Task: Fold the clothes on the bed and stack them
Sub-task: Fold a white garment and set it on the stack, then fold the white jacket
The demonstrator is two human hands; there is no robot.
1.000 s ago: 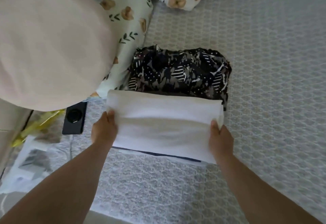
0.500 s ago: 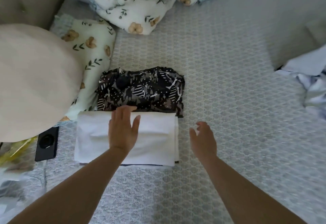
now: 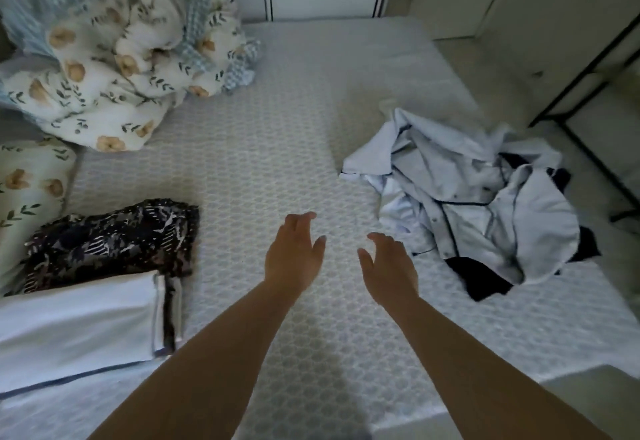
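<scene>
Two hands out over the bed (image 3: 277,135), both empty: left hand (image 3: 294,252) and right hand (image 3: 389,266) side by side, fingers loosely spread, gripping nothing. Left of the left hand, against the bed's near left edge, a folded white garment (image 3: 76,322); just beyond it and touching, a folded dark patterned garment (image 3: 110,239). Right of the right hand, near its fingertips, an unfolded heap: crumpled pale blue shirt (image 3: 485,197) with dark trim, something dark beneath it. Far left corner of the bed: bunched floral quilt (image 3: 114,65); floral pillow (image 3: 27,190) at the left edge.
</scene>
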